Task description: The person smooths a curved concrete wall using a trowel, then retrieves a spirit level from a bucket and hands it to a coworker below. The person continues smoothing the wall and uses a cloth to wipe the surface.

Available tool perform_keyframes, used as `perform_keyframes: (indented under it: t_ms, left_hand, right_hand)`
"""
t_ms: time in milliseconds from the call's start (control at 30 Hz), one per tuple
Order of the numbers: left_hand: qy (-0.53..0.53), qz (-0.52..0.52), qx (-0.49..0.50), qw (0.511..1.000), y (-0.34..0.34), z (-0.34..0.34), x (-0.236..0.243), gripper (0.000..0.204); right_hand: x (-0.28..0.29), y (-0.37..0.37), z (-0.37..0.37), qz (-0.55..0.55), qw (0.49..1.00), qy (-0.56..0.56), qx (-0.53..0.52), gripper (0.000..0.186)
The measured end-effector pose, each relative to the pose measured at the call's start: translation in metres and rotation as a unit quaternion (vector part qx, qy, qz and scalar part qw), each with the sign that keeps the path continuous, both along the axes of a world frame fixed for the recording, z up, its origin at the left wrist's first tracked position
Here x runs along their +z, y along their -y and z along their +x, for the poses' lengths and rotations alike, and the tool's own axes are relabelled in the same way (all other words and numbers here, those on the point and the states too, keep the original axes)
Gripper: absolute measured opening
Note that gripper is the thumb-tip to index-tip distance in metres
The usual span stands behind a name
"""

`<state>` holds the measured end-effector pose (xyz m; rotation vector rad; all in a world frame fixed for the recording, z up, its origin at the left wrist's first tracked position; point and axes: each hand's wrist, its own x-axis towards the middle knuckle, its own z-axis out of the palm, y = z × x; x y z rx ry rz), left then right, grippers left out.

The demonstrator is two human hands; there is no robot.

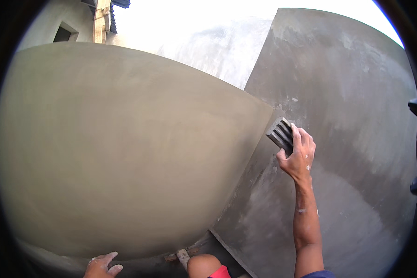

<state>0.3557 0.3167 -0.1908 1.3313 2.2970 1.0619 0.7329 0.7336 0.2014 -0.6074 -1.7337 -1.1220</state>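
Note:
My right hand (300,150) grips a dark rectangular block with ridges (279,134) at the darker, mottled grey wall (352,92), just right of the inside corner where it meets the smoother olive-grey wall (125,143). Whether the block touches the surface I cannot tell. Flecks of pale residue are on my right hand and forearm. Down at the lower edge, my left hand (104,265) has its fingers apart with nothing in them, near the bottom of the olive-grey wall.
My knee (204,266) and red clothing show at the bottom, beside a pale pole (183,257) and a narrow ledge edge (227,248). Behind the walls at top left are a building with a small opening (63,34) and a wooden post (100,23).

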Motion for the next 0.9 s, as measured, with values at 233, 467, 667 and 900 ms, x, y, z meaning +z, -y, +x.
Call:
perform_keyframes:
  t_ms: [233, 467, 667, 900]
  left_hand:
    - [0.003, 0.033, -0.017, 0.999, -0.013, -0.005, -0.021, 0.061]
    - [0.012, 0.032, -0.028, 0.999, -0.007, 0.004, -0.026, 0.061]
    - [0.044, 0.015, 0.042, 0.998, 0.02, 0.066, -0.025, 0.063]
    - [0.018, 0.031, 0.072, 0.997, 0.029, 0.112, -0.037, 0.063]
  right_hand:
    - [0.034, 0.038, 0.009, -0.03, 0.985, 0.073, 0.153, 0.079]
    - [0.045, 0.03, 0.024, 0.007, 0.994, 0.112, -0.002, 0.079]
    - [0.059, 0.005, 0.011, 0.043, 0.979, 0.143, -0.141, 0.079]
    - [0.063, -0.035, -0.001, 0.062, 0.976, 0.152, -0.146, 0.079]
